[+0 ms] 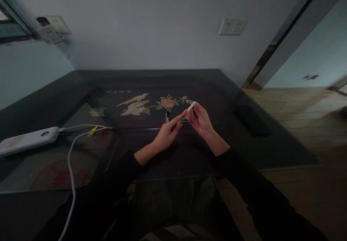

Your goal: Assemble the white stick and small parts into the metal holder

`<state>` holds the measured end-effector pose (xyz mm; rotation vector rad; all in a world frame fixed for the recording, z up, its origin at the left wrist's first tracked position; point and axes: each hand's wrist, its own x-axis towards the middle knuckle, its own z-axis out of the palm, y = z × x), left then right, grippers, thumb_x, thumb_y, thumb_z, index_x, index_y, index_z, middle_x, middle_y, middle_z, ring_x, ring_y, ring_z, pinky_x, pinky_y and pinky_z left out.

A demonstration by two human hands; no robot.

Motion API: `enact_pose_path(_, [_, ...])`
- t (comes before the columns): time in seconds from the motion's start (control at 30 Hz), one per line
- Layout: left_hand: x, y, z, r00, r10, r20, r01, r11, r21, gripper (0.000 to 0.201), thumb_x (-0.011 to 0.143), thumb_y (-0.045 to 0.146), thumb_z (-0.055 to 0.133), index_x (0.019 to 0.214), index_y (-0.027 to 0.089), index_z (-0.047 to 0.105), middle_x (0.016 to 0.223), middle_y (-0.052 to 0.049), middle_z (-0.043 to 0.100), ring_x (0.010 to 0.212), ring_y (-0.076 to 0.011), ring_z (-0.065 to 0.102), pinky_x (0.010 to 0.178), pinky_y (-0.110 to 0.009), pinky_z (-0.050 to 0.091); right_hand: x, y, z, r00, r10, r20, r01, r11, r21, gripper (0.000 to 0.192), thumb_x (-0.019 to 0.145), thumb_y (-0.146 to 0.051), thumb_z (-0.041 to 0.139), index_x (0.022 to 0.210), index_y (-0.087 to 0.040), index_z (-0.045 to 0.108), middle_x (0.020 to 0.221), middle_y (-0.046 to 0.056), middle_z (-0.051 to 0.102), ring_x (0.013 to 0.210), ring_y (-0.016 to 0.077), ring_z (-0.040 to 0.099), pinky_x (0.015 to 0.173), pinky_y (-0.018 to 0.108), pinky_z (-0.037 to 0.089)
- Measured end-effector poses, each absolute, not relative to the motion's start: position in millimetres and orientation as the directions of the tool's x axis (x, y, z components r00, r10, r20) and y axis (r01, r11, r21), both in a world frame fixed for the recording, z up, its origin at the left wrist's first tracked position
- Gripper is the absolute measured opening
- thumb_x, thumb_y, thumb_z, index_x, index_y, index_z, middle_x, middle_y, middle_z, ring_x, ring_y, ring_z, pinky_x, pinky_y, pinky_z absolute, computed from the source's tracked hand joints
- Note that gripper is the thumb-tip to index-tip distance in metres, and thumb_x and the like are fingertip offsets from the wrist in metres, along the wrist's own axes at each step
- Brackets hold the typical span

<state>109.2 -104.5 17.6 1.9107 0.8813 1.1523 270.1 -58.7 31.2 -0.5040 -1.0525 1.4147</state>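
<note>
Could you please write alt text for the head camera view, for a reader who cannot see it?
Two bare hands in black sleeves hold a slim white pen-like object between them, right hand gripping it, left hand touching its lower end, above a dark glass table with a bird-and-flower inlay. A white power bank with cables lies at far left.

Both hands (184,127) together, fingers pinched

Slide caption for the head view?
Both hands, left and right, hold a white pen over a dark glass table.
</note>
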Motion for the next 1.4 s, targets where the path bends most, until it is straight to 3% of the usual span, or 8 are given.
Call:
enact_pose_path(0.2, [108.0, -101.6, 18.0, 0.345, 0.849, 0.400, 0.221, -0.488, 0.845, 0.052, 0.095, 0.021, 0.048, 0.147, 0.021, 0.044, 0.120, -0.008, 0.070, 0.068, -0.0106, 0.059, 0.072, -0.027, 0.051, 268.7, -59.3, 32.0, -0.156, 0.945, 0.286, -0.541, 0.161, -0.825, 0.043, 0.070, -0.058, 0.076, 0.091, -0.022, 0.065, 0.048, -0.010, 0.039, 0.043, 0.0076, 0.030, 0.044, 0.027, 0.022])
enact_pose_path(0.4, [106.1, -98.6, 18.4, 0.285, 0.861, 0.422, 0.224, -0.488, 0.844, 0.052, 0.095, 0.020, 0.048, 0.146, 0.020, 0.045, 0.122, -0.010, 0.069, 0.085, -0.0151, 0.063, 0.081, -0.029, 0.050, 268.7, -61.6, 35.6, -0.178, 0.933, 0.313, -0.570, 0.162, -0.805, 0.037, 0.071, -0.054, 0.078, 0.078, -0.022, 0.060, 0.047, -0.009, 0.042, 0.043, 0.0075, 0.030, 0.044, 0.027, 0.021])
enact_pose_path(0.53, [105.1, -97.6, 17.5, 0.264, 0.878, 0.399, 0.231, -0.459, 0.858, 0.052, 0.095, 0.021, 0.048, 0.147, 0.021, 0.043, 0.127, -0.011, 0.066, 0.074, -0.0118, 0.059, 0.076, -0.027, 0.049, 268.6, -62.3, 36.6, -0.171, 0.933, 0.317, -0.561, 0.172, -0.809, 0.038, 0.071, -0.054, 0.078, 0.074, -0.023, 0.056, 0.047, -0.009, 0.042, 0.042, 0.0075, 0.029, 0.043, 0.026, 0.021])
enact_pose_path(0.7, [104.9, -96.3, 14.2, 0.270, 0.872, 0.408, 0.208, -0.467, 0.860, 0.052, 0.096, 0.024, 0.048, 0.147, 0.020, 0.043, 0.125, -0.011, 0.068, 0.072, -0.0112, 0.057, 0.074, -0.025, 0.048, 268.5, -61.4, 35.9, -0.176, 0.937, 0.303, -0.562, 0.158, -0.812, 0.041, 0.068, -0.055, 0.079, 0.075, -0.023, 0.056, 0.047, -0.009, 0.042, 0.042, 0.0076, 0.029, 0.043, 0.026, 0.020])
enact_pose_path(0.9, [105.6, -98.1, 11.6, 0.298, 0.866, 0.401, 0.248, -0.476, 0.844, 0.053, 0.097, 0.026, 0.047, 0.149, 0.022, 0.041, 0.101, -0.006, 0.073, 0.056, -0.0091, 0.047, 0.059, -0.022, 0.044, 268.4, -61.9, 35.2, -0.171, 0.941, 0.293, -0.554, 0.154, -0.818, 0.037, 0.070, -0.054, 0.078, 0.081, -0.023, 0.061, 0.047, -0.009, 0.041, 0.044, 0.0082, 0.029, 0.044, 0.027, 0.020])
enact_pose_path(1.07, [109.7, -103.5, 13.4, 0.336, 0.831, 0.443, 0.236, -0.530, 0.815, 0.051, 0.094, 0.021, 0.048, 0.146, 0.022, 0.045, 0.105, -0.005, 0.072, 0.053, -0.0073, 0.041, 0.055, -0.021, 0.041, 268.4, -60.2, 31.0, -0.160, 0.948, 0.275, -0.525, 0.154, -0.837, 0.044, 0.072, -0.058, 0.075, 0.096, -0.022, 0.066, 0.048, -0.010, 0.037, 0.043, 0.0084, 0.030, 0.045, 0.028, 0.024])
enact_pose_path(1.4, [108.8, -101.1, 15.2, 0.305, 0.849, 0.432, 0.293, -0.516, 0.805, 0.053, 0.093, 0.017, 0.049, 0.145, 0.020, 0.046, 0.099, -0.003, 0.072, 0.055, -0.0073, 0.039, 0.057, -0.021, 0.040, 268.2, -58.5, 29.2, -0.192, 0.933, 0.305, -0.577, 0.145, -0.804, 0.040, 0.074, -0.056, 0.075, 0.094, -0.022, 0.067, 0.047, -0.010, 0.039, 0.042, 0.0071, 0.029, 0.043, 0.026, 0.022])
